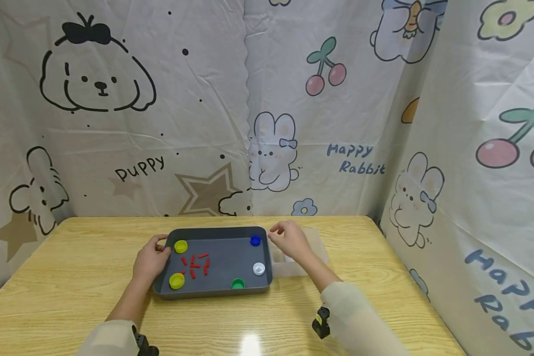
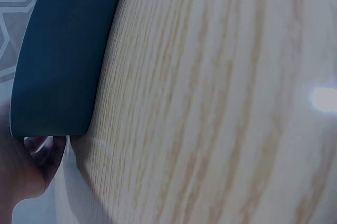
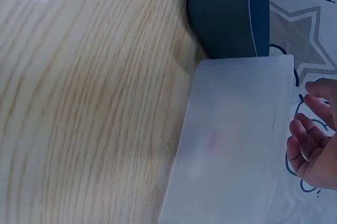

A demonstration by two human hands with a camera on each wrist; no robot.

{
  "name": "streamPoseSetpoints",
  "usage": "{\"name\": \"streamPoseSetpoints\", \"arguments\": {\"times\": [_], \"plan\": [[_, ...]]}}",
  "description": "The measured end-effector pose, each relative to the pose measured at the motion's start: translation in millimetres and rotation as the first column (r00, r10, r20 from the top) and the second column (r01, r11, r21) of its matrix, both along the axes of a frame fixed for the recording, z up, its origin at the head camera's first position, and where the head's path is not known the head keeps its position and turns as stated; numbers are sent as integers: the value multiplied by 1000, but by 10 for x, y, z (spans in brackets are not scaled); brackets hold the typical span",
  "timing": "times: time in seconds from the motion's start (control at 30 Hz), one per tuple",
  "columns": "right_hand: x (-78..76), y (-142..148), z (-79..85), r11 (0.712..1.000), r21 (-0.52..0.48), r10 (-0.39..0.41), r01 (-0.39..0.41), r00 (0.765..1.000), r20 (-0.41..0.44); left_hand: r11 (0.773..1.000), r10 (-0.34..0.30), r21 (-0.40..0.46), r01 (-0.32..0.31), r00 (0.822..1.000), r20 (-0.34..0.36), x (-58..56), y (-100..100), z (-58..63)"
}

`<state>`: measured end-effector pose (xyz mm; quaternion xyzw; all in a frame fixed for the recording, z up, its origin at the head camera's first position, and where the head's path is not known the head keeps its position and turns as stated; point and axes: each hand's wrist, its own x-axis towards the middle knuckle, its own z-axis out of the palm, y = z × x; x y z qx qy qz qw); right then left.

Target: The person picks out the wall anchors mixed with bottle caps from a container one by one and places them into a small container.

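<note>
A dark grey tray (image 1: 222, 259) lies on the table, and my left hand (image 1: 149, 262) grips its left wall with the thumb at the rim. In the left wrist view, curled fingers (image 2: 50, 155) show behind the tray's end. Several small red sticks (image 1: 195, 266) are scattered in the tray's left half. Two yellow caps (image 1: 176, 281) sit at the left, a green cap (image 1: 238, 283) near the front, a blue cap (image 1: 255, 241) and a white cap (image 1: 259, 268) at the right. Loosely curled, my right hand (image 1: 290, 241) hovers by the tray's right rim, nothing visible in its fingers.
A translucent white box (image 1: 289, 270) stands against the tray's right side, partly under my right hand and forearm. The wooden table (image 1: 213, 326) extends around both. A patterned cloth (image 1: 204, 123) hangs behind and to the right.
</note>
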<state>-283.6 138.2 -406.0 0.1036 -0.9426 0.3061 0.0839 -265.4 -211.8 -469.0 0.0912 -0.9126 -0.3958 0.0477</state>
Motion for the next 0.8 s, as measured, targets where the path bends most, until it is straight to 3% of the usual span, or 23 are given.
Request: {"name": "streamPoseSetpoints", "arguments": {"times": [0.8], "plan": [[93, -444, -42, 993, 30, 118, -118, 993, 1, 1000, -5, -1, 5, 1000, 10, 10, 13, 39]]}}
